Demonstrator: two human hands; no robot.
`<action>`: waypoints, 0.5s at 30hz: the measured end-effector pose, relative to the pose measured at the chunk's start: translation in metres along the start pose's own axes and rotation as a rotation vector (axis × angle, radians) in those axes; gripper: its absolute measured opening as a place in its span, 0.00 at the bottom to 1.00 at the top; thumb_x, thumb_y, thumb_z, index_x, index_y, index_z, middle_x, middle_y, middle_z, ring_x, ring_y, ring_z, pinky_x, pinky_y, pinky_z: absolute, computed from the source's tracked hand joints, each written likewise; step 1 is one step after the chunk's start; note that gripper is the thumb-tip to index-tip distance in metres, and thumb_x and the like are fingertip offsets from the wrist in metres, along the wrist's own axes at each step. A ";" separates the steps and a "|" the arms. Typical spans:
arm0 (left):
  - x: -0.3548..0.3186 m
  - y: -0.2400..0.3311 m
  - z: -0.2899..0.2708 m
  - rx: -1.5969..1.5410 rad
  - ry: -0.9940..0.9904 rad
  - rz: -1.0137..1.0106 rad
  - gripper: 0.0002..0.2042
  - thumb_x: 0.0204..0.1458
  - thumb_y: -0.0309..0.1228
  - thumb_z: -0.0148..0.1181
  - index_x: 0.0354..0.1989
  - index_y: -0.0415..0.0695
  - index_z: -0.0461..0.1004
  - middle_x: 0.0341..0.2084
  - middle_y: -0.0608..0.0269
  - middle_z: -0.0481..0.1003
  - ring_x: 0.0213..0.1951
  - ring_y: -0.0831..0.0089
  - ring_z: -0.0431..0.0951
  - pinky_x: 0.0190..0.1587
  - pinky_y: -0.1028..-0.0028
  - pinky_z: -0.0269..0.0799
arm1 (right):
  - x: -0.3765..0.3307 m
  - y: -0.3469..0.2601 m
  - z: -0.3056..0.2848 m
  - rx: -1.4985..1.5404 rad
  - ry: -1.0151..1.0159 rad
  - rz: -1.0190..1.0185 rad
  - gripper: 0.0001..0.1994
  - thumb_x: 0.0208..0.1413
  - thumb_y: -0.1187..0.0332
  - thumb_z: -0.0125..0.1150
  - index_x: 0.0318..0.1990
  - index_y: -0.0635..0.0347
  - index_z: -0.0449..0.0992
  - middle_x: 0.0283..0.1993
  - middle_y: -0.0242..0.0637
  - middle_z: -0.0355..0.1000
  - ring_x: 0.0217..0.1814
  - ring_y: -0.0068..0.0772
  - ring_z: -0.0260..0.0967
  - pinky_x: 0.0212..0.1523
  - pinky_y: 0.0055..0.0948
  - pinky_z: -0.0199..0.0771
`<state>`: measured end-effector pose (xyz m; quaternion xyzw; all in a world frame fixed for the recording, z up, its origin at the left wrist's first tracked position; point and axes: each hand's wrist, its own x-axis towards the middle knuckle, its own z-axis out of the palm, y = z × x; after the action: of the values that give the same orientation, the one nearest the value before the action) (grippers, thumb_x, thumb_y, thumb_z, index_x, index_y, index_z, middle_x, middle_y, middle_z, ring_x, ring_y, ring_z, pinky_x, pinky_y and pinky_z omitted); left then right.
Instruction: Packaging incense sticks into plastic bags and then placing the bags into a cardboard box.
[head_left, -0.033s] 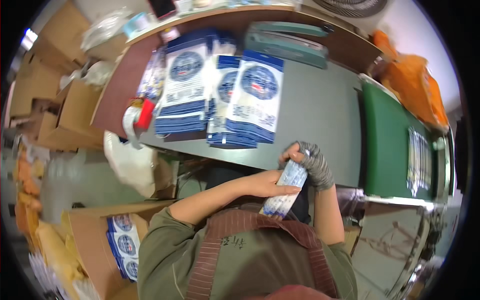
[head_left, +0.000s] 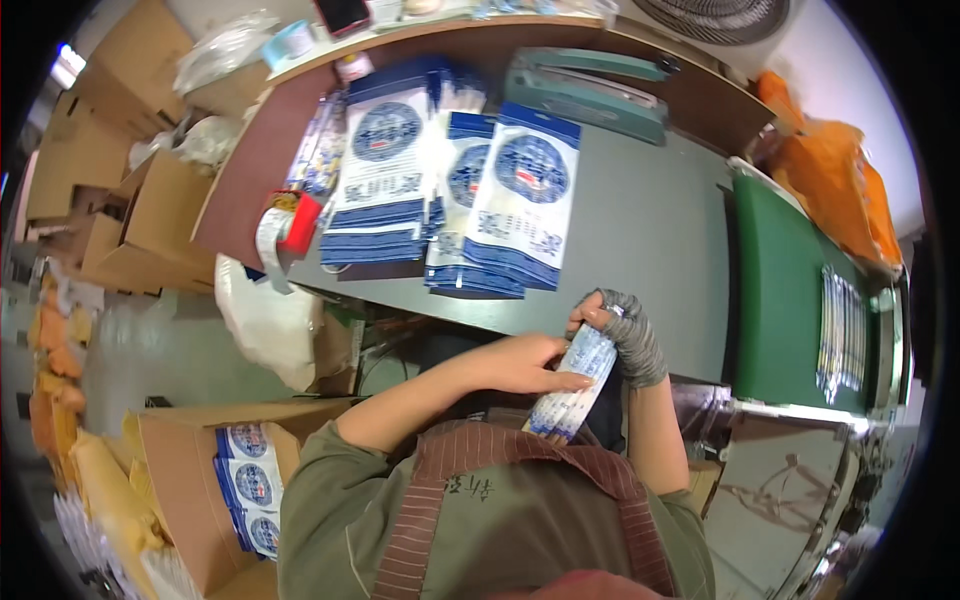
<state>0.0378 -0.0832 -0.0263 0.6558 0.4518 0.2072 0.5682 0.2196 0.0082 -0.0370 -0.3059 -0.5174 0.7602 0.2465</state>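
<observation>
A bundle of slim wrapped sticks [head_left: 570, 385], printed blue and white, is held slantwise in front of my apron, over the table's near edge. My left hand [head_left: 530, 365] is closed round its middle, the thumb lying across the top. Wearing a grey striped fingerless glove, my right hand [head_left: 618, 325] grips the upper end with curled fingers. The lower ends of the sticks fan slightly apart. Just beyond my hands, flat blue-and-white pouches [head_left: 525, 190] lie in an overlapping stack, with a second pouch stack [head_left: 380, 170] to its left.
A green hand sealer [head_left: 590, 95] stands at the grey table's [head_left: 650, 220] back. On the right, a row of wrapped sticks [head_left: 842, 335] lies on a green surface [head_left: 780, 300]. A red tape dispenser [head_left: 298, 222] sits at the left edge. An open carton [head_left: 185, 490] with pouches is lower left.
The whole view has shifted slightly, so the table things appear a little further right. Both hands keep hold of the bundle in nearly the same pose.
</observation>
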 end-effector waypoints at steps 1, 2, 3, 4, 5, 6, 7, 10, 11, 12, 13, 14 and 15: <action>-0.016 -0.010 -0.017 0.019 0.095 -0.008 0.18 0.54 0.41 0.60 0.42 0.37 0.75 0.34 0.55 0.78 0.37 0.74 0.76 0.41 0.71 0.71 | 0.007 0.004 0.007 0.002 -0.040 0.007 0.14 0.47 0.62 0.66 0.34 0.65 0.77 0.34 0.42 0.76 0.38 0.31 0.74 0.43 0.31 0.75; -0.040 -0.010 -0.036 0.123 0.403 -0.051 0.14 0.53 0.36 0.61 0.41 0.38 0.76 0.35 0.56 0.79 0.37 0.73 0.77 0.41 0.71 0.72 | 0.009 0.007 0.012 0.053 -0.003 0.016 0.13 0.48 0.62 0.65 0.32 0.64 0.76 0.31 0.41 0.76 0.34 0.30 0.73 0.38 0.29 0.75; -0.061 -0.007 -0.057 0.175 0.785 -0.050 0.10 0.52 0.27 0.59 0.42 0.38 0.75 0.35 0.54 0.78 0.38 0.66 0.78 0.43 0.69 0.72 | 0.014 0.006 0.015 0.101 0.044 0.017 0.12 0.49 0.62 0.64 0.31 0.63 0.75 0.28 0.39 0.76 0.30 0.28 0.73 0.34 0.28 0.75; -0.081 -0.027 -0.082 0.685 1.043 0.008 0.11 0.50 0.22 0.56 0.43 0.39 0.75 0.37 0.52 0.76 0.41 0.58 0.77 0.45 0.66 0.72 | 0.017 0.004 0.019 0.102 0.026 0.016 0.12 0.49 0.62 0.64 0.31 0.63 0.75 0.28 0.39 0.76 0.30 0.28 0.73 0.34 0.28 0.75; -0.102 -0.041 -0.106 0.853 1.132 -0.082 0.13 0.48 0.20 0.55 0.44 0.39 0.74 0.41 0.50 0.75 0.45 0.53 0.75 0.47 0.64 0.71 | 0.019 0.005 0.023 0.110 0.015 0.013 0.11 0.49 0.63 0.64 0.30 0.63 0.75 0.29 0.39 0.76 0.30 0.28 0.73 0.34 0.28 0.75; -0.121 -0.061 -0.125 0.888 1.234 -0.147 0.14 0.48 0.21 0.57 0.45 0.40 0.74 0.43 0.51 0.74 0.46 0.54 0.74 0.48 0.65 0.70 | 0.023 0.003 0.029 0.117 -0.015 0.002 0.11 0.49 0.63 0.64 0.30 0.62 0.75 0.29 0.40 0.75 0.30 0.29 0.73 0.33 0.28 0.75; -0.133 -0.069 -0.137 0.875 1.226 -0.185 0.15 0.48 0.22 0.59 0.46 0.40 0.74 0.44 0.52 0.74 0.46 0.54 0.74 0.49 0.66 0.70 | 0.025 0.002 0.034 0.123 -0.030 -0.003 0.11 0.49 0.63 0.64 0.30 0.62 0.75 0.29 0.40 0.75 0.30 0.29 0.73 0.33 0.28 0.75; -0.129 -0.112 -0.161 0.824 1.065 -0.060 0.15 0.47 0.25 0.61 0.46 0.39 0.74 0.44 0.54 0.74 0.47 0.55 0.73 0.49 0.65 0.70 | 0.031 0.002 0.043 0.145 -0.075 -0.001 0.11 0.49 0.62 0.64 0.30 0.62 0.75 0.29 0.39 0.75 0.29 0.29 0.73 0.33 0.28 0.75; -0.122 -0.115 -0.163 0.931 1.045 -0.031 0.12 0.48 0.25 0.60 0.42 0.40 0.74 0.41 0.55 0.74 0.44 0.56 0.75 0.46 0.65 0.72 | 0.031 0.003 0.043 0.129 -0.044 0.008 0.12 0.48 0.62 0.64 0.30 0.63 0.75 0.28 0.39 0.75 0.28 0.28 0.73 0.32 0.26 0.75; -0.121 -0.117 -0.167 0.934 1.040 -0.028 0.12 0.48 0.25 0.60 0.42 0.40 0.74 0.41 0.55 0.74 0.44 0.56 0.75 0.46 0.65 0.72 | 0.031 0.003 0.043 0.114 -0.013 0.018 0.13 0.46 0.61 0.65 0.30 0.63 0.75 0.28 0.39 0.75 0.27 0.28 0.72 0.31 0.25 0.74; -0.121 -0.119 -0.171 0.994 0.996 -0.130 0.11 0.48 0.25 0.60 0.41 0.40 0.74 0.39 0.56 0.75 0.42 0.55 0.75 0.44 0.64 0.72 | 0.030 0.003 0.041 0.117 -0.011 0.016 0.13 0.46 0.61 0.65 0.30 0.63 0.75 0.28 0.39 0.75 0.27 0.28 0.72 0.31 0.25 0.74; -0.123 -0.119 -0.175 1.052 0.949 -0.233 0.09 0.48 0.25 0.60 0.39 0.40 0.73 0.37 0.57 0.75 0.40 0.55 0.76 0.41 0.63 0.73 | 0.028 0.002 0.038 0.115 0.006 0.017 0.13 0.46 0.61 0.65 0.30 0.63 0.75 0.28 0.38 0.75 0.27 0.28 0.72 0.31 0.25 0.74; -0.125 -0.123 -0.183 1.057 0.961 -0.209 0.07 0.49 0.25 0.59 0.36 0.41 0.72 0.35 0.57 0.74 0.36 0.54 0.76 0.38 0.62 0.73 | 0.027 0.001 0.036 0.112 0.021 0.019 0.13 0.46 0.61 0.65 0.30 0.63 0.75 0.28 0.38 0.74 0.27 0.28 0.72 0.31 0.25 0.74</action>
<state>-0.2127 -0.0910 -0.0614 0.6327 0.7521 0.1710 -0.0696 0.1749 0.0037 -0.0340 -0.3045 -0.4686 0.7870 0.2615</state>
